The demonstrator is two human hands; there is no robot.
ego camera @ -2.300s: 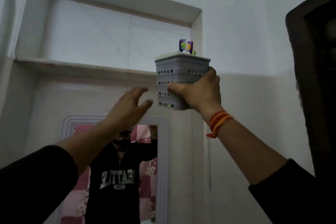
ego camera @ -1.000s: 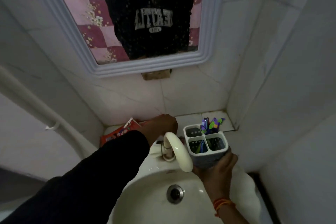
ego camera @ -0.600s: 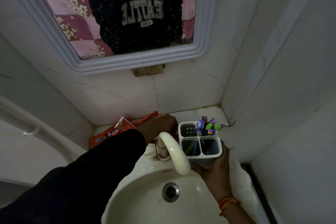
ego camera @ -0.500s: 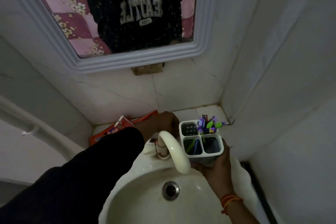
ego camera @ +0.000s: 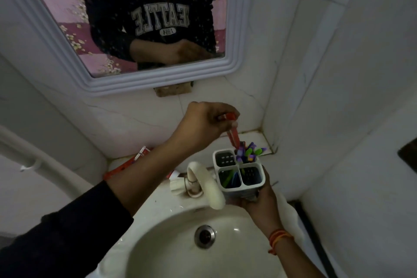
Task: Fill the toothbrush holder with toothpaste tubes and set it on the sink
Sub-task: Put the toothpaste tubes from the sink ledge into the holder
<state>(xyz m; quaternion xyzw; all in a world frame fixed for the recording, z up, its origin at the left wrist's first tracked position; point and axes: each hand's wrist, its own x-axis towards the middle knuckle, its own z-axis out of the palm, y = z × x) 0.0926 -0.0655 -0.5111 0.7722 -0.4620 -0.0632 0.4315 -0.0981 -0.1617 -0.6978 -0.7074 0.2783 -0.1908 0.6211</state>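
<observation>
— How is the toothbrush holder (ego camera: pixel 239 172) seen?
— A pale four-compartment tub, held upright over the sink's (ego camera: pixel 158 244) back rim beside the tap.
— And the toothpaste tube (ego camera: pixel 232 135)?
— Red, held nearly upright, its lower end dipped into the far right compartment among purple and green toothbrushes (ego camera: pixel 249 153).
— The rest?
— A red toothpaste box (ego camera: pixel 128 162) is laid on the back ledge.

bathroom | sink (ego camera: pixel 171 253) | mirror (ego camera: pixel 237 29) (framed) | tiled walls (ego camera: pixel 338 74)
</observation>
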